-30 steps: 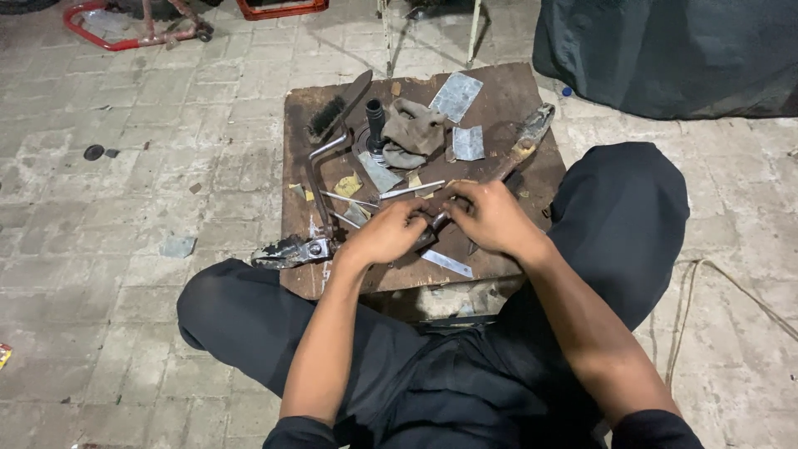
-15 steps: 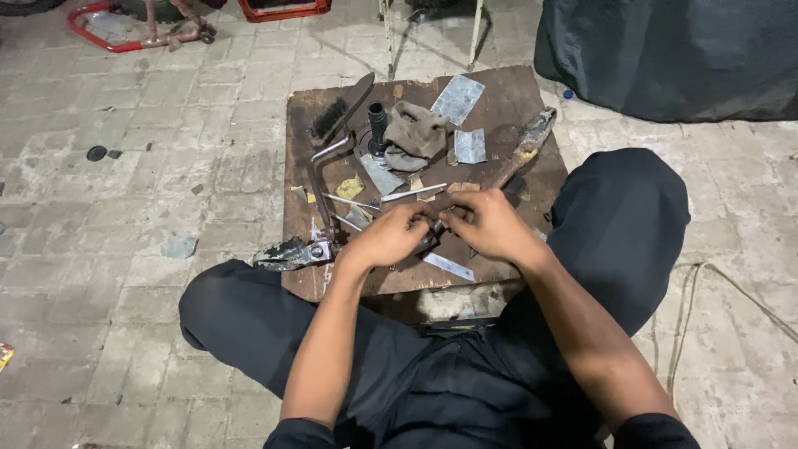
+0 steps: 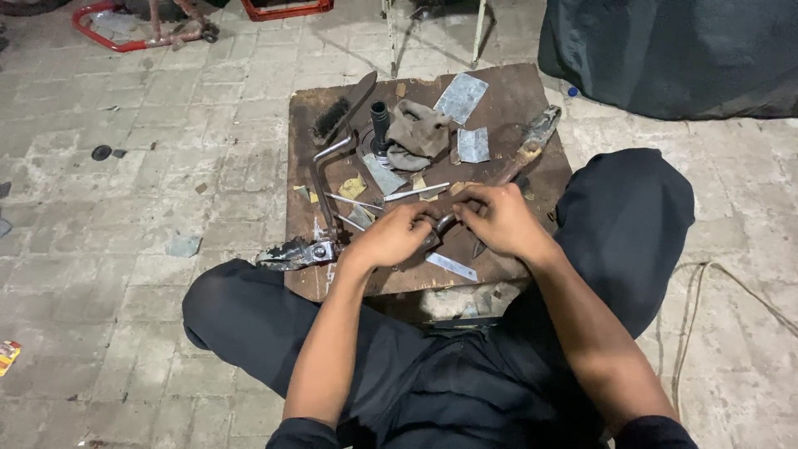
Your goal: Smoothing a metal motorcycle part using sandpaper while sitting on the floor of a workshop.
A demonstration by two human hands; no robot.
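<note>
both hands, left hand [image 3: 397, 235] and right hand [image 3: 499, 220], pinch a small metal part [image 3: 443, 223] together above the wooden board's [image 3: 532, 91] near edge. work appears midway; brush [image 3: 331, 116], rag [image 3: 420, 129] and metal strips [image 3: 461, 96] lie beyond, unused.

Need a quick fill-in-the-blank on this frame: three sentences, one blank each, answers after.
1. Both hands, left hand and right hand, meet over a brown ____ board.
2. The crumpled rag lies beside a ____ brush.
3. The pipe frame at top left is ____.

Answers: wooden; black; red
</note>
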